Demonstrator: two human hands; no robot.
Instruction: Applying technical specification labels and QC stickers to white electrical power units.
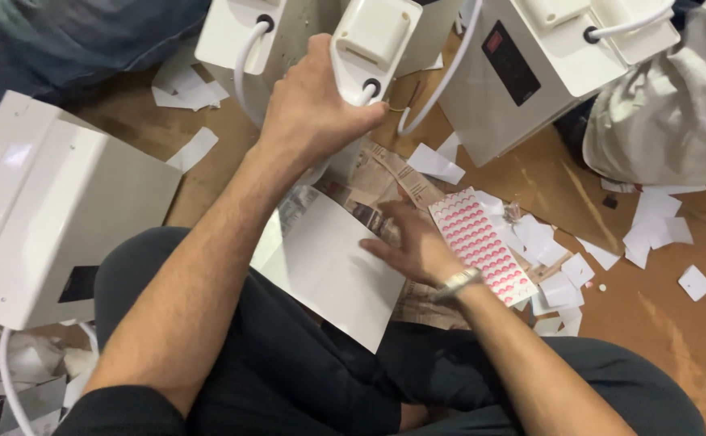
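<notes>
My left hand (312,109) is closed around the white handle block (373,44) of a white appliance, where a white cord (248,60) enters it. Lower down, my right hand (413,242), with a wristwatch (456,282) on the wrist, rests flat with fingers spread on a white sheet (328,266) lying over newspaper (385,182). Just to the right of that hand lies a sheet of pink and red stickers (482,242). I sit cross-legged in dark trousers on brown cardboard.
A white box unit (46,210) sits at the left, another white unit with a dark panel (522,73) at the upper right. A pale cloth bag (676,113) lies far right. Small white paper backings (659,222) are scattered over the cardboard floor (659,323).
</notes>
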